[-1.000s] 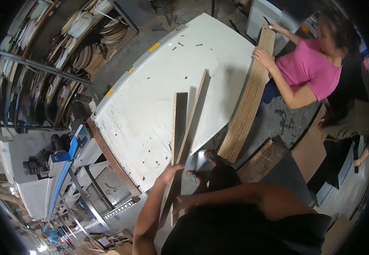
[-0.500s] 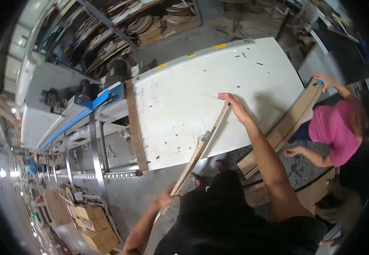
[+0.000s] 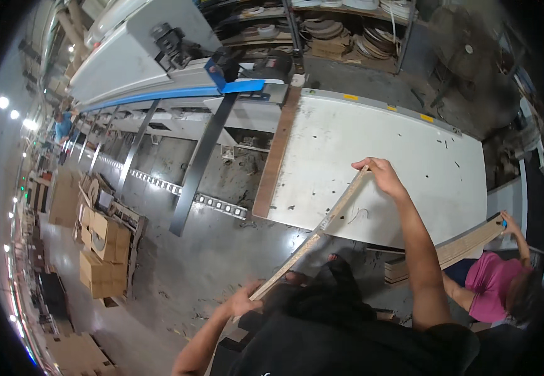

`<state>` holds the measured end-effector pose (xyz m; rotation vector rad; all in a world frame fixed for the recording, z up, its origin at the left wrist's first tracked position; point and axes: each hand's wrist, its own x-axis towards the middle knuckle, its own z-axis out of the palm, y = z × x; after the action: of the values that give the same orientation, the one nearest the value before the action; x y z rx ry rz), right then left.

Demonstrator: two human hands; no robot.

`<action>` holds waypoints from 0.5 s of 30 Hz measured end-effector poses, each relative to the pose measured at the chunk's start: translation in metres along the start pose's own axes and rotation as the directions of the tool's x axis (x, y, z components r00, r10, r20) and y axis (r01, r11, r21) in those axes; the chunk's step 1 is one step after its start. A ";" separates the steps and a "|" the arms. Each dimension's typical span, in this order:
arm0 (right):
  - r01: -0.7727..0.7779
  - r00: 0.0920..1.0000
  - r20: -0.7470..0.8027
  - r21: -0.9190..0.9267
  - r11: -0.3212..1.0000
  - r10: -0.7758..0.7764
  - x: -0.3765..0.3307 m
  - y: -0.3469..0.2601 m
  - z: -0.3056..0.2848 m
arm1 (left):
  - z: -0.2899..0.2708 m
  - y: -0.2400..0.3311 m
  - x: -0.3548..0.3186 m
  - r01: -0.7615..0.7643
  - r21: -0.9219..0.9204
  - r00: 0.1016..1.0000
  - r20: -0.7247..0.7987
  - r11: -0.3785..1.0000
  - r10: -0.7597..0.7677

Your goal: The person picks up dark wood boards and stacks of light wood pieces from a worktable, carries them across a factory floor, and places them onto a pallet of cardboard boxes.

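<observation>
Left hand [image 3: 243, 302] and right hand [image 3: 383, 176] gripped a long narrow board [image 3: 315, 237], one at each end.
The left was closed around the nearer end; the right had its fingers hooked over the farther end, above the white desk [image 3: 384, 135], though I couldn't tell whether the wood touched it. Off to the right, a co-worker in pink [image 3: 494, 289] had a hand on a stack of boards [image 3: 456, 249]. Past the desk stood shelves [image 3: 408, 39] bearing coils [image 3: 323, 29].
</observation>
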<state>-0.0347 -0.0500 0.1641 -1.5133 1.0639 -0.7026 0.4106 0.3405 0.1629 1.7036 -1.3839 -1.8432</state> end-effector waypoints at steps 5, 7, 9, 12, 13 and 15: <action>0.286 0.952 -0.003 -0.339 0.896 -0.306 0.038 -0.078 0.084 | -0.027 -0.050 -0.052 0.110 -0.048 0.994 -0.012 0.993 -0.111; 0.296 0.943 -0.018 -0.419 0.858 -0.334 0.060 -0.099 0.119 | -0.035 -0.056 -0.073 0.160 -0.216 0.981 -0.072 0.963 -0.179; 0.316 0.929 -0.015 -0.493 0.811 -0.371 0.085 -0.120 0.156 | -0.046 -0.068 -0.089 0.062 -0.274 0.988 -0.122 0.960 -0.099; 0.325 0.911 -0.082 -0.458 0.827 -0.404 0.118 -0.158 0.199 | -0.073 -0.061 -0.116 0.036 -0.334 0.989 -0.121 0.942 -0.081; 0.340 0.908 -0.065 -0.464 0.818 -0.415 0.128 -0.173 0.215 | -0.081 -0.067 -0.124 0.014 -0.338 0.988 -0.143 0.941 -0.066; 0.297 0.912 -0.096 -0.516 0.804 -0.399 0.150 -0.199 0.251 | -0.097 -0.074 -0.143 -0.021 -0.354 0.982 -0.185 0.935 -0.048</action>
<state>0.2965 -0.0770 0.2844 -2.1588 1.1850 -0.9002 0.5637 0.4401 0.2087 1.6505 -0.9007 -1.7527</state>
